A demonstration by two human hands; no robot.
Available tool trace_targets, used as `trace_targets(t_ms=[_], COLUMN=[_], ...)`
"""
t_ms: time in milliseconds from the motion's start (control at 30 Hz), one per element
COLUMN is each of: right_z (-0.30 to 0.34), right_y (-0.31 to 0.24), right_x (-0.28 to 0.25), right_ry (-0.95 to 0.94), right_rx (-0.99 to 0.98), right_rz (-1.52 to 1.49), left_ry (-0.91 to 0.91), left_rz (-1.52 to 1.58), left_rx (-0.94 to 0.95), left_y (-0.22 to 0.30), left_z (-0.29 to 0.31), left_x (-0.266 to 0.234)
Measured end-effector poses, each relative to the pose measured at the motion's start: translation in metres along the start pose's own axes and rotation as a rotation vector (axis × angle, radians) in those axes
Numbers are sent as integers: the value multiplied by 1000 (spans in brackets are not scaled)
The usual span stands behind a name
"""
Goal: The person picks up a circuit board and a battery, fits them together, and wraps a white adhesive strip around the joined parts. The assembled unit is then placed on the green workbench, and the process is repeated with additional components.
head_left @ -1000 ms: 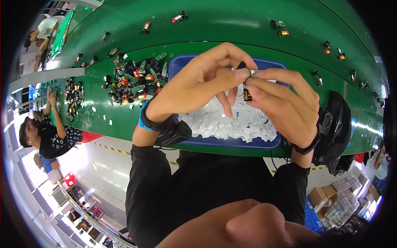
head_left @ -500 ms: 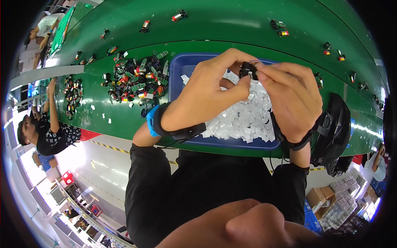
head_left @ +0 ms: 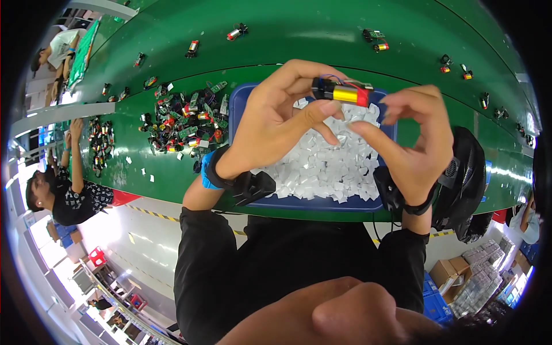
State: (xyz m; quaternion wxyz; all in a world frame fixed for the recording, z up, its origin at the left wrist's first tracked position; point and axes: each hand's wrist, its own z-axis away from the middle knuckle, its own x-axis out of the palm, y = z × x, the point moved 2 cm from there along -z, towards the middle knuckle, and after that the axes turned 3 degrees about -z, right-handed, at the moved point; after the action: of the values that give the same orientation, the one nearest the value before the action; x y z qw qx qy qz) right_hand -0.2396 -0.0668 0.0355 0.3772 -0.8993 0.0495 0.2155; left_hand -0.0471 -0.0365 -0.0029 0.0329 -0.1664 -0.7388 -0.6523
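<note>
Between the thumb and fingers of my left hand [head_left: 282,123] is a small battery assembly [head_left: 348,94]. It has a yellow and red cylindrical cell, a black plastic end piece and thin red and blue wires. My right hand [head_left: 417,138] is just to its right, fingers apart and curved, holding nothing. Below both hands stands a blue tray [head_left: 232,115] holding a heap of small white paper pieces [head_left: 328,167]. A pile of similar assemblies with green circuit boards [head_left: 187,118] lies left of the tray.
More assemblies lie scattered along the green table [head_left: 310,34], such as one at the far right [head_left: 376,40]. A black plastic bag [head_left: 468,172] sits right of the tray. At the left, a person [head_left: 72,190] reaches toward another cluster of assemblies [head_left: 101,145].
My right hand has let go of the assembly and drawn away to the right, its fingers spreading. The assembly has turned in my left hand, so its yellow and red cell now shows.
</note>
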Motion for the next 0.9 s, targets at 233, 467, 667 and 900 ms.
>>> trace_targets(t_ms=[233,467,667,900], right_z=[10,13,15,15], right_y=[8,13,15,13], right_x=[11,10,15,21], right_ry=[-69,-84,-60,-4], right_rx=[333,359,532,545], right_rz=[-294,-398,-625,-670], left_ry=[-30,21,24,85], left_rz=[-85,-345,-955,-929], left_rx=[142,225,607,574], left_y=[-4,4,10,9], left_z=[-1,2,2,5], left_x=[3,5,4,8])
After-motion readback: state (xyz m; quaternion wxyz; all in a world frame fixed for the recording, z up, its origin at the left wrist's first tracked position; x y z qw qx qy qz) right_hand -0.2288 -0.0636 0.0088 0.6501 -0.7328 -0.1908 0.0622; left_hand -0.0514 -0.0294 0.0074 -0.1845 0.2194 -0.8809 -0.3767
